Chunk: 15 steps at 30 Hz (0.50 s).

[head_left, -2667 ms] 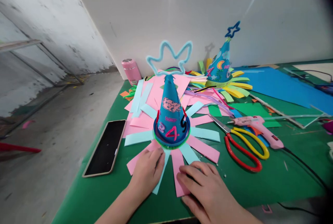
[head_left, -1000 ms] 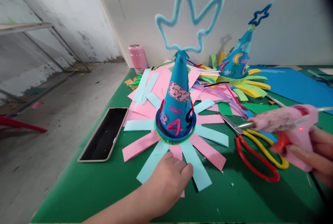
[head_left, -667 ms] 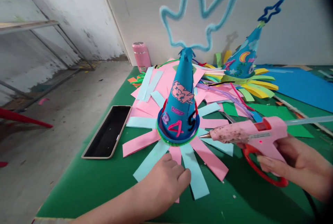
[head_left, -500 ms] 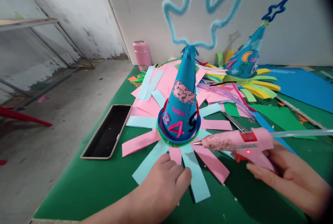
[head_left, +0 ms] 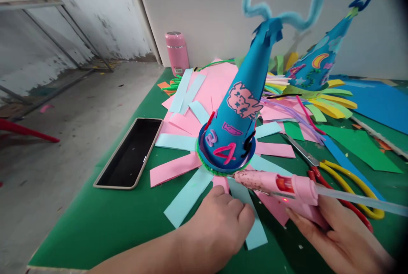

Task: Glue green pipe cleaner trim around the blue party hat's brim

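A blue paper cone hat (head_left: 245, 95) with pipe-cleaner figures and a pink animal cutout stands on the table, tilted to the right. Pink and light-blue paper strips (head_left: 188, 193) fan out from around its base, and a fuzzy green line runs along the rim. My left hand (head_left: 219, 223) is closed on a pink paper strip (head_left: 221, 182) at the hat's front; its fingertips are partly hidden. Gripped in my right hand (head_left: 338, 231) is a pink hot glue gun (head_left: 274, 185), its nozzle close to the rim and a clear glue stick out the back.
Scissors (head_left: 338, 172) with yellow and red handles lie behind the glue gun. A phone (head_left: 129, 153) rests at the left. Behind are a pink bottle (head_left: 177, 53), a second decorated hat (head_left: 318, 61), blue card (head_left: 379, 100) and pink paper (head_left: 216, 78).
The blue hat has tilted to the right. The glue gun's nozzle has moved left and down beside the rim, uncovering the scissors. My left hand stays at the pink strip.
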Each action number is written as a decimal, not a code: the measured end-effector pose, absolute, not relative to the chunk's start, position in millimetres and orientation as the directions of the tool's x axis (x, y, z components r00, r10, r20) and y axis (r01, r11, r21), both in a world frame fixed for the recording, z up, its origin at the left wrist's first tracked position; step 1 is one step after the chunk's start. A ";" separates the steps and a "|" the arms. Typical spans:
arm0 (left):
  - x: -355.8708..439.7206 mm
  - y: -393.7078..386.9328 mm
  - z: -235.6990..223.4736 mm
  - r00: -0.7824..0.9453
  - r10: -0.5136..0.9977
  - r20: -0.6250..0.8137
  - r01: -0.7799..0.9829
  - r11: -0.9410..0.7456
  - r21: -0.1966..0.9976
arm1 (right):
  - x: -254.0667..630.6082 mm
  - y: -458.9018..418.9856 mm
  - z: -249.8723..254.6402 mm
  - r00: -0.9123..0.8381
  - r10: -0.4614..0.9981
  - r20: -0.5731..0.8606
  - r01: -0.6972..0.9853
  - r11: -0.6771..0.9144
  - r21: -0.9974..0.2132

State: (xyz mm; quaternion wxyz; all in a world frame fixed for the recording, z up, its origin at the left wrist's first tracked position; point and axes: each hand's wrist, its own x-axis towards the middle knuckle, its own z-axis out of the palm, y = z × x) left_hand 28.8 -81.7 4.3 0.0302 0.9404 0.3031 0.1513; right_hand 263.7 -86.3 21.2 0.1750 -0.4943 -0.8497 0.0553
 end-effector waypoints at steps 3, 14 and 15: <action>28.3 -81.9 4.4 0.780 0.578 0.242 0.556 -0.816 0.158 | 266.5 -88.3 16.9 -0.430 0.865 0.258 0.832 0.491 -0.260; 28.5 -83.3 7.1 0.788 0.578 0.212 0.560 -0.816 0.141 | 272.5 -92.2 11.7 -0.419 0.882 0.216 0.819 0.470 -0.329; 28.6 -83.2 7.2 0.789 0.576 0.214 0.558 -0.818 0.142 | 270.9 -91.9 12.9 -0.424 0.877 0.225 0.817 0.478 -0.322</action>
